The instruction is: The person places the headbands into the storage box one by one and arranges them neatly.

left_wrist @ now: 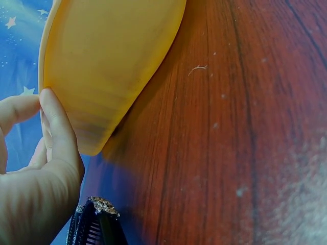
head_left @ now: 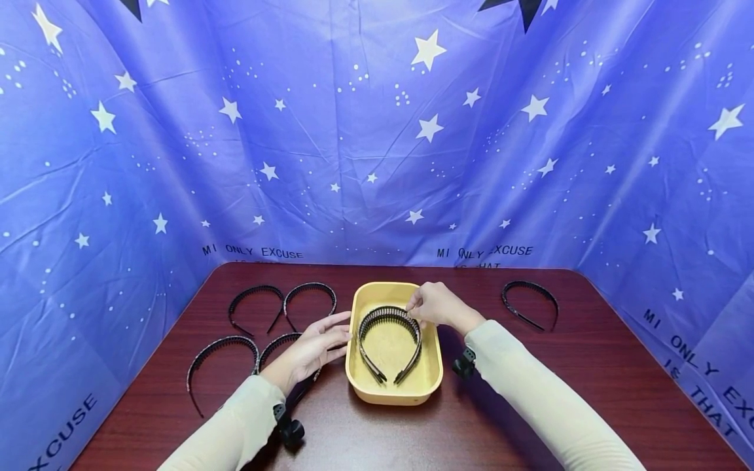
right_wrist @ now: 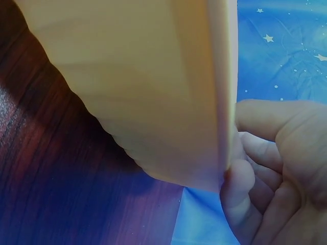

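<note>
A yellow plastic bin (head_left: 393, 398) holds black toothed headbands (head_left: 364, 327), stacked with their ends toward me; how many is unclear. My right hand (head_left: 438, 305) reaches over the bin's far right rim, fingers curled, and pinches the upper right part of a headband; the bin wall hides the fingertips in the right wrist view. On the other side, my left hand (head_left: 312, 347) rests its fairly straight fingers against the bin's left wall. Below that hand in the left wrist view, a headband with a glittery band (left_wrist: 104, 205) shows partly.
Several headbands lie left of the bin, among them one at the back (head_left: 310, 285) and one nearer the front (head_left: 190, 376). Another headband (head_left: 533, 284) lies at the back right of the dark red wooden table (head_left: 601, 366). A blue star-printed cloth (head_left: 377, 144) hangs behind.
</note>
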The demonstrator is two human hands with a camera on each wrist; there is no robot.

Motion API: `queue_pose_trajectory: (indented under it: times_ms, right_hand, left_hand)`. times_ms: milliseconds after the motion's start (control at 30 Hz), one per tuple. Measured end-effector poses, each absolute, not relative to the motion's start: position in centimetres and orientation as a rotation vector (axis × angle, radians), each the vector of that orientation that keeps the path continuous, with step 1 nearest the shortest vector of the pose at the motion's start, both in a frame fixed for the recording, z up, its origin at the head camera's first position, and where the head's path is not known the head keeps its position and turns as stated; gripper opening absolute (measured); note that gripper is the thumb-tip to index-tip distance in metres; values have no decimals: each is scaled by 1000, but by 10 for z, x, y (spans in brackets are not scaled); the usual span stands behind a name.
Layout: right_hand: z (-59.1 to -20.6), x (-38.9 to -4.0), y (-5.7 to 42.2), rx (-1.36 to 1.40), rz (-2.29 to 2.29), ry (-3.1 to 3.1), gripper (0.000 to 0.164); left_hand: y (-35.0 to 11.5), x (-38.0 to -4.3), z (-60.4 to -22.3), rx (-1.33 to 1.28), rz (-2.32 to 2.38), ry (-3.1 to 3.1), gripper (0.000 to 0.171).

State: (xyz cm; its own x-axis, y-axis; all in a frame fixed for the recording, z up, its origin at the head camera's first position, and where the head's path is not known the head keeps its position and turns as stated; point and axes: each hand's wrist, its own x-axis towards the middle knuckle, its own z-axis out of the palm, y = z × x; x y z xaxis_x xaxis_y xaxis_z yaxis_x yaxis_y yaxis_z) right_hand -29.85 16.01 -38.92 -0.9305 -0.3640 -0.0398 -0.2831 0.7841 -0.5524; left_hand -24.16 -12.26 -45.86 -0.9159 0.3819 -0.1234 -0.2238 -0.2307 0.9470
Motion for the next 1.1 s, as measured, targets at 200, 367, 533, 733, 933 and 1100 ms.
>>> queue_pose_trajectory:
  times_ms: [200, 367, 533, 733, 933, 1100]
  right_hand:
    - [-387, -298, 160, -490, -878, 2813, 4]
    - [-387, -299, 159, -466, -884, 2810, 4]
    - [-387, -299, 160, -469, -903, 2796, 4]
    - [-388, -299, 164, -521, -932, 2780, 3]
    - [-384, -298, 169, -550, -980, 2769, 7]
    - [-381, -298, 175, -564, -989, 2791, 10]
  left_hand:
    - [-122, -242, -458, 189, 2196, 1647, 63]
    - [-122, -242, -458, 193, 2198, 1647, 63]
    - [-123, -242, -458, 194, 2196, 1644, 63]
    - [-123, -241, -458, 195, 2192, 1644, 64]
    - [-123, -241, -458, 190, 2194, 1648, 64]
    - [-123, -240, -458, 187, 2190, 1656, 63]
